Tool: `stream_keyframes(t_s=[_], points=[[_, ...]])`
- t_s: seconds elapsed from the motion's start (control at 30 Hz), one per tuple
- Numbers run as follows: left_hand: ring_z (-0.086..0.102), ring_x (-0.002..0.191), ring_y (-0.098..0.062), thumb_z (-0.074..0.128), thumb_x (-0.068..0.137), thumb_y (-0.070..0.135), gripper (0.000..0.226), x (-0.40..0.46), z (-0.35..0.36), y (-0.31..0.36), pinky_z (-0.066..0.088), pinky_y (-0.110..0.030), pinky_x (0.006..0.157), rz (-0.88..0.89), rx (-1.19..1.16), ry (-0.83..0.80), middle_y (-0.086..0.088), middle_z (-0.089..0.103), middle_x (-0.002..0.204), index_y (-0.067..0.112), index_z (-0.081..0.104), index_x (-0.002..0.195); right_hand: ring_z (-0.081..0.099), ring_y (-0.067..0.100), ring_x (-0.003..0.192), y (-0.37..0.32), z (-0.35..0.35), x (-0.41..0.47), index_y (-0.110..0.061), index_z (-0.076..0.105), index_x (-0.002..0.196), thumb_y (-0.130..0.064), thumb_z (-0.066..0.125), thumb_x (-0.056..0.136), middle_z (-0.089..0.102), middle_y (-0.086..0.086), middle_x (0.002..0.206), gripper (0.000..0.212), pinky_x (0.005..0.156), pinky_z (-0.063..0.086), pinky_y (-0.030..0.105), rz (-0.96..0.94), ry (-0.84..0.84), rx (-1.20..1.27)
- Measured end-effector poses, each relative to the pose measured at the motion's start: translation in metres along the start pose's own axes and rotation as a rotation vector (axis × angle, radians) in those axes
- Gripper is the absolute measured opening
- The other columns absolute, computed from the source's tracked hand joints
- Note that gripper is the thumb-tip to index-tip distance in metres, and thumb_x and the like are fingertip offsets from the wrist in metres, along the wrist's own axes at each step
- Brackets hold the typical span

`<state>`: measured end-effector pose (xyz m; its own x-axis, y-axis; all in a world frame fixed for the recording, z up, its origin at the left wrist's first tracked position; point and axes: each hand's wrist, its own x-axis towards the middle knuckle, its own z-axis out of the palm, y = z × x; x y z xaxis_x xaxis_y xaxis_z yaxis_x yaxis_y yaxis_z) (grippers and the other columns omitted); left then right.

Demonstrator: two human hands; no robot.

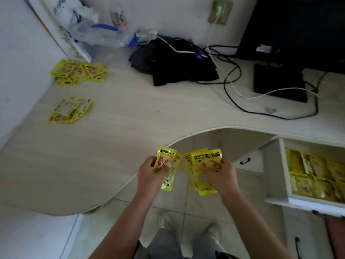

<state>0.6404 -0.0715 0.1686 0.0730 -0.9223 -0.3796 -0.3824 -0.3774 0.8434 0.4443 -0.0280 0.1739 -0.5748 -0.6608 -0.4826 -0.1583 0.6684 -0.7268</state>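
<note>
Your left hand (152,170) grips a couple of yellow packets (169,168), fingers curled round their left edge and thumb on the cartoon face of the top one; a second packet shows just behind it. Your right hand (221,176) holds a small fanned stack of yellow hand-warmer packets (202,165), thumb pressed on the front one and fingers wrapped behind. Both bunches hang in the air just off the curved edge of the surface (112,146), above the tiled floor (186,206), close to each other but not touching.

Far to the left on the surface lie two loose piles of the same packets: the nearer pile (70,110) and the farther pile (79,72), well apart from your hands. To your right an open white drawer (276,174) is filled with more yellow packets (317,178). At the back sit a dark folded cloth (177,68), tangled cables (231,81) and a clear plastic container (100,32).
</note>
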Motion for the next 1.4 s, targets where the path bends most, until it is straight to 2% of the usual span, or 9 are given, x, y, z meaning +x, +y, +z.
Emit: stream_keyframes(t_s=[0.13, 0.23, 0.37, 0.47, 0.73, 1.0, 1.23, 1.33, 1.4], points=[[0.067, 0.076, -0.016, 0.075, 0.074, 0.019, 0.016, -0.023, 0.055, 0.011, 0.053, -0.039, 0.069, 0.033, 0.067, -0.135, 0.005, 0.070, 0.079, 0.023, 0.065, 0.086, 0.067, 0.021, 0.084, 0.039, -0.056, 0.001, -0.019, 0.064, 0.091, -0.023, 0.080, 0.068, 0.069, -0.005, 0.086, 0.029, 0.078, 0.058, 0.044, 0.061, 0.068, 0.073], [0.068, 0.077, -0.017, 0.076, 0.073, 0.017, 0.019, -0.050, 0.106, 0.020, 0.054, -0.039, 0.070, 0.047, 0.085, -0.201, 0.004, 0.071, 0.080, 0.021, 0.066, 0.088, 0.067, 0.019, 0.082, 0.074, -0.107, 0.001, -0.019, 0.065, 0.092, -0.021, 0.080, 0.069, 0.070, -0.005, 0.085, 0.027, 0.075, 0.059, 0.042, 0.099, 0.125, 0.164], [0.068, 0.073, -0.017, 0.074, 0.076, 0.010, 0.018, -0.097, 0.179, 0.031, 0.051, -0.029, 0.061, 0.041, 0.078, -0.275, 0.000, 0.072, 0.081, 0.018, 0.067, 0.090, 0.066, 0.021, 0.084, 0.122, -0.182, 0.001, -0.021, 0.062, 0.088, -0.022, 0.079, 0.072, 0.068, -0.004, 0.084, 0.023, 0.069, 0.055, 0.034, 0.152, 0.167, 0.240], [0.067, 0.072, -0.013, 0.073, 0.079, 0.010, 0.015, -0.131, 0.233, 0.040, 0.048, -0.022, 0.058, 0.000, 0.028, -0.318, 0.000, 0.073, 0.084, 0.017, 0.068, 0.090, 0.068, 0.021, 0.084, 0.159, -0.235, 0.005, -0.020, 0.065, 0.089, -0.022, 0.080, 0.069, 0.072, -0.002, 0.085, 0.025, 0.077, 0.058, 0.042, 0.178, 0.181, 0.288], [0.069, 0.081, -0.025, 0.072, 0.080, 0.011, 0.011, -0.184, 0.343, 0.065, 0.056, -0.042, 0.077, -0.063, -0.068, -0.358, -0.008, 0.074, 0.088, 0.014, 0.068, 0.090, 0.069, 0.019, 0.079, 0.228, -0.348, 0.018, -0.015, 0.068, 0.093, -0.014, 0.080, 0.070, 0.072, -0.001, 0.084, 0.027, 0.071, 0.058, 0.037, 0.194, 0.269, 0.370], [0.061, 0.073, -0.020, 0.069, 0.078, 0.009, 0.008, -0.192, 0.415, 0.076, 0.048, -0.031, 0.069, -0.143, -0.068, -0.374, -0.007, 0.071, 0.083, 0.010, 0.068, 0.086, 0.070, 0.022, 0.081, 0.242, -0.408, 0.056, -0.010, 0.068, 0.096, -0.008, 0.078, 0.072, 0.073, 0.005, 0.087, 0.026, 0.076, 0.059, 0.041, 0.201, 0.292, 0.437], [0.067, 0.088, -0.023, 0.071, 0.080, 0.011, 0.014, -0.158, 0.468, 0.084, 0.051, -0.039, 0.081, -0.219, -0.092, -0.363, -0.007, 0.073, 0.093, 0.016, 0.069, 0.093, 0.069, 0.022, 0.084, 0.234, -0.432, 0.116, -0.013, 0.067, 0.096, -0.010, 0.078, 0.073, 0.072, 0.002, 0.089, 0.026, 0.078, 0.058, 0.043, 0.212, 0.273, 0.439], [0.062, 0.083, -0.015, 0.071, 0.081, 0.010, 0.020, -0.138, 0.491, 0.091, 0.045, -0.029, 0.069, -0.253, -0.112, -0.335, -0.003, 0.070, 0.093, 0.015, 0.068, 0.100, 0.069, 0.021, 0.084, 0.231, -0.438, 0.144, -0.013, 0.067, 0.098, -0.011, 0.076, 0.076, 0.071, 0.001, 0.089, 0.024, 0.077, 0.058, 0.041, 0.232, 0.268, 0.431], [0.059, 0.080, -0.012, 0.070, 0.081, 0.010, 0.022, -0.125, 0.506, 0.096, 0.042, -0.030, 0.072, -0.295, -0.109, -0.312, -0.001, 0.068, 0.093, 0.014, 0.066, 0.103, 0.067, 0.020, 0.084, 0.229, -0.441, 0.164, -0.013, 0.066, 0.098, -0.011, 0.075, 0.077, 0.069, -0.002, 0.087, 0.023, 0.075, 0.057, 0.038, 0.255, 0.245, 0.418]])
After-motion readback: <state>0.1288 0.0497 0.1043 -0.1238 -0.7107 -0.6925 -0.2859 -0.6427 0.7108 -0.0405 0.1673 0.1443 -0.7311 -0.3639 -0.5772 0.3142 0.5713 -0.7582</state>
